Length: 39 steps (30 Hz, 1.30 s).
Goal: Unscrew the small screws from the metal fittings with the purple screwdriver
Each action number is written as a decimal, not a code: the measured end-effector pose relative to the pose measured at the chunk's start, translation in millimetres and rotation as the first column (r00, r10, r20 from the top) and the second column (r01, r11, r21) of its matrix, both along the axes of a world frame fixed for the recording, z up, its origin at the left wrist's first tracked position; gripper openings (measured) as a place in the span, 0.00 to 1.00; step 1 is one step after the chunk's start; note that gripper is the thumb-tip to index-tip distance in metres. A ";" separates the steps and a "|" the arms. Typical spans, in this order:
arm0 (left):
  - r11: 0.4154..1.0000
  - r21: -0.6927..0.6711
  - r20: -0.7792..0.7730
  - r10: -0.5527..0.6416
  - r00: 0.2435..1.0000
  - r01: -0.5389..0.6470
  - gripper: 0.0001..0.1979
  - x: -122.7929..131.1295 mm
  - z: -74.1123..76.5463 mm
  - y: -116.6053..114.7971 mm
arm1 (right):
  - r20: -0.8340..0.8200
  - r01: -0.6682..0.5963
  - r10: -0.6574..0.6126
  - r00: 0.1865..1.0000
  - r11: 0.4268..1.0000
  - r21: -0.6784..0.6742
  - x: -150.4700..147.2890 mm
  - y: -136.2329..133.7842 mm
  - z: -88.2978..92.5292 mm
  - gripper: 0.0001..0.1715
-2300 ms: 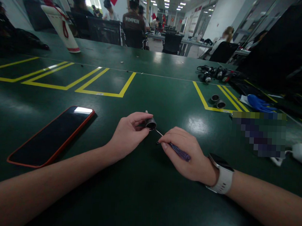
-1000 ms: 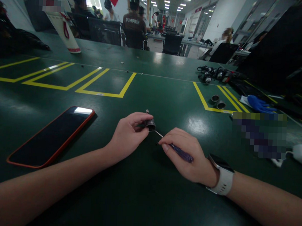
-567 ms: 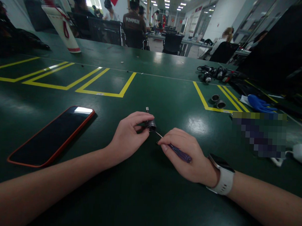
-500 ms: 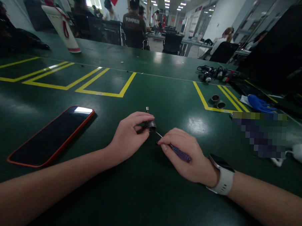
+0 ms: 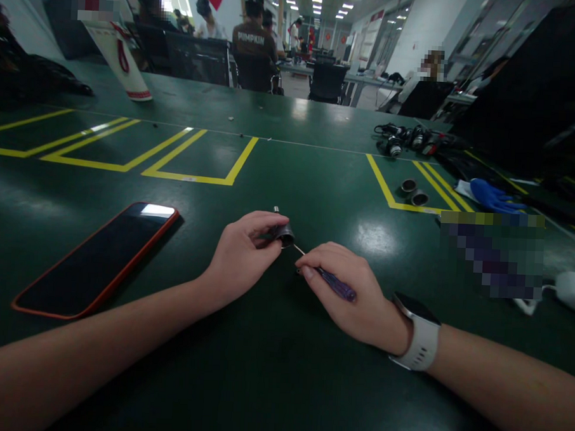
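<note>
My left hand (image 5: 240,255) rests on the green table (image 5: 281,368) and pinches a small dark cylindrical metal part (image 5: 283,232) between thumb and fingers. My right hand (image 5: 348,294), with a white smartwatch (image 5: 418,339) on its wrist, grips a thin screwdriver with a purple handle (image 5: 335,283). The screwdriver's metal shaft points up-left, and its tip reaches into the open end of the part. Both hands lie close together near the table's middle.
A phone in a red case (image 5: 97,258) lies to the left. Two small metal rings (image 5: 413,192), a blue glove (image 5: 493,196) and a heap of dark parts (image 5: 408,139) sit at the right. Yellow tape outlines mark the table. People sit at desks behind.
Both hands and the part have shifted very slightly left; the grip on the part and the screwdriver is the same.
</note>
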<state>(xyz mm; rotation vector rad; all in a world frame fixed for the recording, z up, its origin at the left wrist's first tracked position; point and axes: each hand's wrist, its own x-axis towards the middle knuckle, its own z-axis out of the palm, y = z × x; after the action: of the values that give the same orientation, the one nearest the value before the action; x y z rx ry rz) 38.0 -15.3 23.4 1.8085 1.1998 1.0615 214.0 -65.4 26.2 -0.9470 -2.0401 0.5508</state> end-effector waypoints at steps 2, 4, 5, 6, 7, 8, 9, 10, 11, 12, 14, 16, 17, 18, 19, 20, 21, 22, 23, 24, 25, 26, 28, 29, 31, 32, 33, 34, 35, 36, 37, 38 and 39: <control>0.999 -0.034 0.027 0.010 1.000 -0.009 0.16 -0.6 -0.3 1.1 | 0.004 -0.008 0.008 1.000 1.000 0.005 0.6 -0.5 0.3 0.10; 0.997 -0.074 0.062 0.017 0.998 -0.012 0.16 -1.1 -0.9 2.0 | 0.014 -0.013 0.013 1.000 1.000 0.015 0.9 -1.2 1.1 0.10; 0.996 -0.091 0.076 0.018 0.997 -0.011 0.16 -1.2 -1.2 2.4 | 0.021 -0.014 0.013 1.000 1.000 0.026 1.0 -1.5 1.5 0.10; 0.995 -0.103 0.089 0.018 0.996 -0.009 0.16 -1.3 -1.6 2.7 | 0.029 -0.014 0.013 0.999 0.999 0.039 1.1 -1.8 1.7 0.10; 0.994 -0.112 0.099 0.019 0.995 -0.007 0.16 -1.3 -1.9 2.9 | 0.039 -0.013 0.011 0.999 0.999 0.052 1.1 -2.0 1.7 0.10; 0.993 -0.121 0.105 0.019 0.994 -0.006 0.16 -1.2 -2.2 3.0 | 0.050 -0.012 0.009 0.999 0.998 0.062 1.0 -2.2 1.7 0.10; 0.992 -0.126 0.107 0.022 0.994 -0.008 0.16 -1.0 -2.3 3.1 | 0.063 -0.012 0.008 0.998 0.998 0.069 0.8 -2.4 1.6 0.09; 0.992 -0.128 0.108 0.028 0.994 -0.014 0.16 -0.7 -2.4 3.0 | 0.076 -0.013 0.008 0.997 0.997 0.073 0.5 -2.5 1.4 0.09; 0.992 -0.128 0.107 0.035 0.994 -0.021 0.16 -0.3 -2.3 2.8 | 0.092 -0.017 0.010 0.996 0.997 0.077 0.2 -2.7 1.3 0.09; 0.991 -0.129 0.102 0.042 0.994 -0.029 0.16 0.2 -2.0 2.6 | 0.108 -0.022 0.013 0.994 0.996 0.082 -0.2 -2.9 1.3 0.10; 0.990 -0.133 0.094 0.061 0.994 -0.048 0.15 1.3 -1.0 2.1 | 0.142 -0.036 0.022 0.990 0.995 0.092 -0.8 -3.3 1.4 0.10; 0.988 -0.143 0.083 0.074 0.994 -0.062 0.14 2.2 0.3 1.5 | 0.161 -0.044 0.027 0.987 0.994 0.105 -0.8 -3.8 1.8 0.09; 0.987 -0.146 0.079 0.078 0.994 -0.066 0.13 2.5 0.9 1.3 | 0.163 -0.047 0.028 0.986 0.993 0.110 -0.5 -4.1 2.1 0.09; 0.987 -0.147 0.076 0.079 0.994 -0.067 0.13 2.6 1.3 1.1 | 0.161 -0.049 0.030 0.986 0.992 0.114 -0.2 -4.3 2.5 0.09; 0.987 -0.144 0.075 0.080 0.994 -0.069 0.14 2.6 1.6 1.1 | 0.159 -0.051 0.032 0.987 0.992 0.116 0.2 -4.4 3.0 0.09; 0.988 -0.140 0.074 0.083 0.994 -0.072 0.14 2.5 1.6 1.1 | 0.158 -0.052 0.033 0.987 0.992 0.118 0.6 -4.5 3.5 0.09; 0.988 -0.136 0.072 0.085 0.994 -0.075 0.14 2.2 1.5 1.2 | 0.160 -0.054 0.034 0.987 0.992 0.118 0.9 -4.5 4.1 0.09; 0.988 -0.133 0.070 0.085 0.994 -0.076 0.14 2.0 1.3 1.4 | 0.163 -0.056 0.036 0.986 0.992 0.116 1.0 -4.5 4.5 0.09; 0.988 -0.132 0.069 0.084 0.994 -0.075 0.14 1.8 1.0 1.5 | 0.167 -0.057 0.037 0.985 0.992 0.113 1.0 -4.4 4.8 0.09; 0.989 -0.130 0.073 0.084 0.994 -0.074 0.14 1.6 0.8 1.6 | 0.170 -0.056 0.036 0.985 0.992 0.113 0.9 -4.3 4.9 0.09; 0.989 -0.131 0.075 0.078 0.994 -0.068 0.14 1.5 0.6 1.7 | 0.172 -0.056 0.036 0.984 0.992 0.113 0.6 -4.3 4.9 0.10; 0.989 -0.132 0.076 0.072 0.995 -0.061 0.13 1.4 0.5 1.8 | 0.173 -0.056 0.036 0.984 0.992 0.114 0.2 -4.3 4.7 0.10; 0.990 -0.129 0.074 0.066 0.995 -0.056 0.13 1.6 0.6 1.7 | 0.178 -0.059 0.038 0.983 0.992 0.114 -0.4 -4.5 4.1 0.10; 0.990 -0.127 0.069 0.062 0.996 -0.053 0.13 1.7 0.9 1.6 | 0.180 -0.060 0.039 0.983 0.992 0.114 -0.6 -4.6 3.8 0.10; 0.991 -0.122 0.067 0.063 0.996 -0.055 0.13 2.0 1.3 1.4 | 0.180 -0.060 0.038 0.983 0.991 0.116 -0.5 -4.7 3.5 0.10; 0.991 -0.121 0.069 0.068 0.995 -0.059 0.12 2.1 1.5 1.3 | 0.178 -0.059 0.037 0.983 0.991 0.123 -0.3 -4.8 3.4 0.10; 0.991 -0.121 0.070 0.069 0.995 -0.060 0.12 2.3 1.5 1.1 | 0.176 -0.060 0.036 0.984 0.990 0.130 -0.1 -4.8 3.4 0.10; 0.991 -0.121 0.073 0.071 0.995 -0.062 0.12 2.3 1.5 0.9 | 0.175 -0.060 0.035 0.984 0.988 0.140 0.2 -4.9 3.4 0.10; 0.991 -0.120 0.074 0.073 0.995 -0.064 0.12 2.4 1.4 0.7 | 0.176 -0.061 0.034 0.984 0.987 0.150 0.4 -5.1 3.4 0.10; 0.991 -0.120 0.074 0.071 0.995 -0.062 0.12 2.4 1.2 0.4 | 0.180 -0.059 0.030 0.983 0.986 0.156 0.6 -5.3 3.4 0.10; 0.991 -0.119 0.074 0.068 0.995 -0.059 0.12 2.3 1.0 0.2 | 0.184 -0.055 0.025 0.983 0.986 0.160 0.5 -5.6 3.4 0.10; 0.992 -0.115 0.073 0.065 0.995 -0.056 0.12 2.2 0.8 0.1 | 0.190 -0.051 0.020 0.982 0.986 0.162 0.3 -6.0 3.4 0.10; 0.992 -0.109 0.070 0.064 0.996 -0.056 0.13 2.1 0.7 0.1 | 0.197 -0.048 0.016 0.980 0.986 0.162 0.0 -6.5 3.4 0.10</control>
<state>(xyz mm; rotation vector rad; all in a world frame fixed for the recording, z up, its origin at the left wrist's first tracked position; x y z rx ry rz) 40.1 -15.2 24.1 1.6477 1.2497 1.0673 213.9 -71.9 29.7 -0.8983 -2.2406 0.3073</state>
